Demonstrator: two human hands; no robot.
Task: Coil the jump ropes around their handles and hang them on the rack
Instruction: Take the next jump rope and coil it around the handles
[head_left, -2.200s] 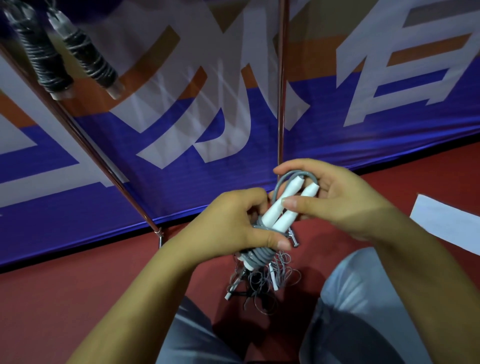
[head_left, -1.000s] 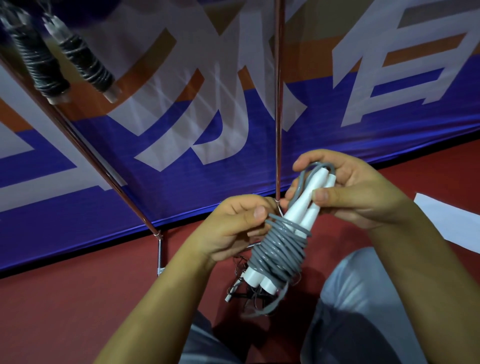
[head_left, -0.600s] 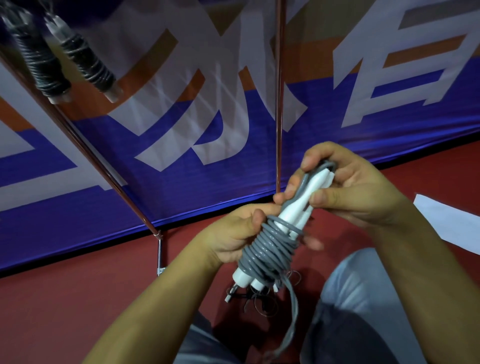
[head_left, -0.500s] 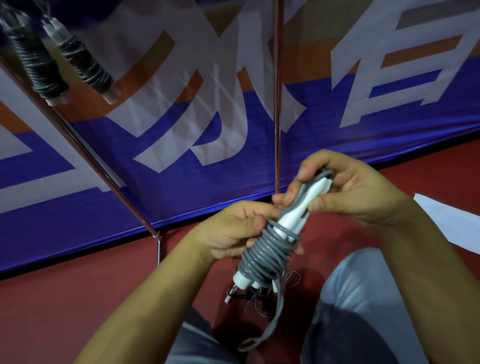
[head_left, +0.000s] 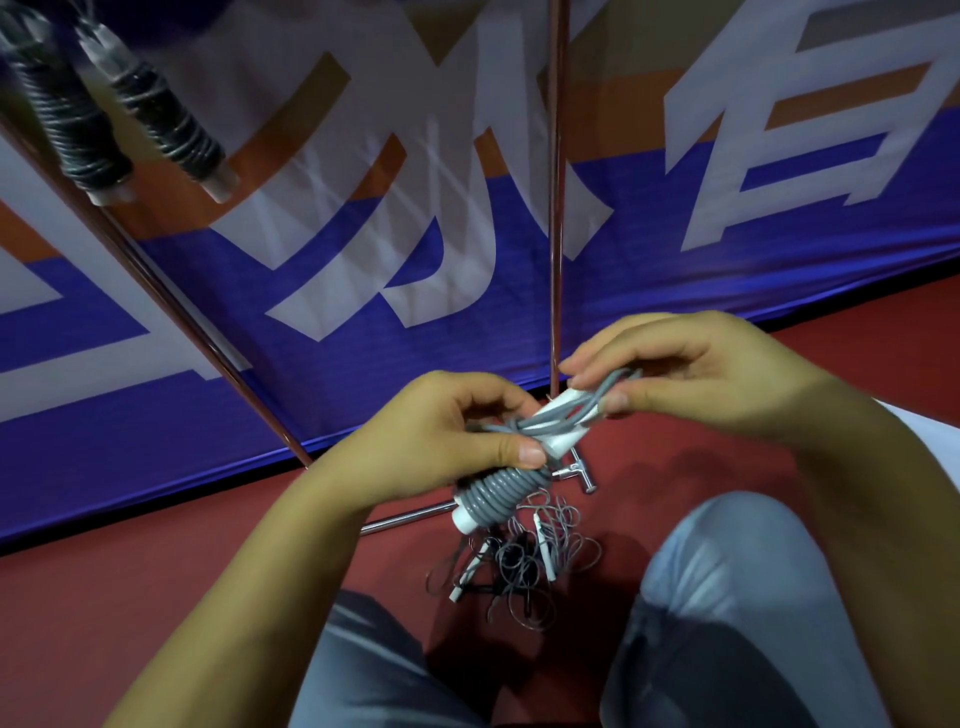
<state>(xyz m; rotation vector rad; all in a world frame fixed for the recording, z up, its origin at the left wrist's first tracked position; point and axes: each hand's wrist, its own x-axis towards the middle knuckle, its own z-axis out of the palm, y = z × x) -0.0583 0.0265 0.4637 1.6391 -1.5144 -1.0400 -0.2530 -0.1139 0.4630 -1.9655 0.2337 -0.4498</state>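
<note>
Red flooring (head_left: 156, 571) runs up to a blue, white and orange banner (head_left: 675, 260) that fills the background. At the centre, the left hand (head_left: 436, 441) has its fingers (head_left: 524, 454) and thumb curled round the middle of a jump rope (head_left: 501, 491), whose two white handles lie side by side with grey cord coiled tightly about their lower half. The right hand (head_left: 701, 374) pinches the upper end between thumb and forefinger, where a loose loop of the grey cord passes over the handle tips. The bundle's long axis runs on a diagonal, its white butt ends pointing down and to the left toward the floor and its upper end pointing up and to the right into the right hand. Just below the bundle a tangle of uncoiled ropes (head_left: 519, 566) lies on the floor between the person's grey-trousered knees (head_left: 727, 571). Behind the hands stands the metal rack (head_left: 555, 208), with one upright pole directly behind the rope, a slanted pole at left and a foot bar low on the floor. At upper left two coiled black ropes (head_left: 130, 114) hang from it. A white sheet (head_left: 930, 436) shows at the right edge.
</note>
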